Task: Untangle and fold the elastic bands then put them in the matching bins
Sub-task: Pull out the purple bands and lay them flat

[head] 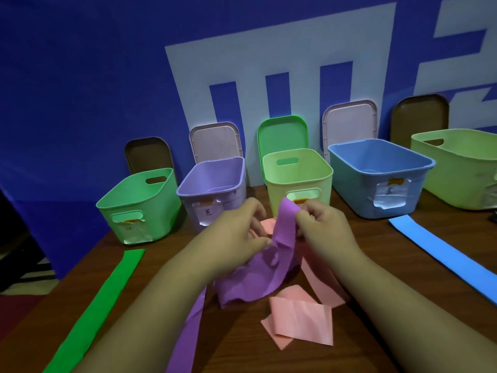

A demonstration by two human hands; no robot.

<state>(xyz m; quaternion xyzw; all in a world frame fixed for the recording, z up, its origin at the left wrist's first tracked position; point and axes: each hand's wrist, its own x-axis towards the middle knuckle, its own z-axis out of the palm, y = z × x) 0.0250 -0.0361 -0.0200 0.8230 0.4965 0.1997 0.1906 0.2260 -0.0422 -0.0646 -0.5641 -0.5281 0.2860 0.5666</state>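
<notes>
1. The table [236, 351] is dark wood. A pink band [298, 321] lies crumpled on it at 5 o'clock from the hands, its near end folded over. One strip of it runs up under the purple band.
2. The purple band [258, 281] is bunched at the centre and tangled over the pink one. A narrow tail trails off the lower edge at 7 o'clock.
3. A green band [102, 305] lies flat at 8 o'clock and a blue band [446, 257] lies flat at 3 o'clock. Both are well apart from the tangle.
4. The left hand [236, 232] has its fingers curled, and thumb and fingertips pinch the purple band's edge.
5. The right hand [325, 227] is closed tight around the purple band's raised upper end, lifting it just in front of the yellow bin.
6. Bins stand in a row at the far edge, from 10 to 2 o'clock: green bin [139, 208], purple bin [212, 189], yellow bin [295, 179], blue bin [382, 179] and pale green bin [462, 168].
7. Paper labels [389, 195] with handwriting are taped by the front handle holes. The writing is too small and blurred to read.
8. Lids [282, 135] in brown, pink, green, pink and brown lean upright behind the bins against a blue backdrop [80, 76]. It carries large pale block shapes, which I cannot read as words.
</notes>
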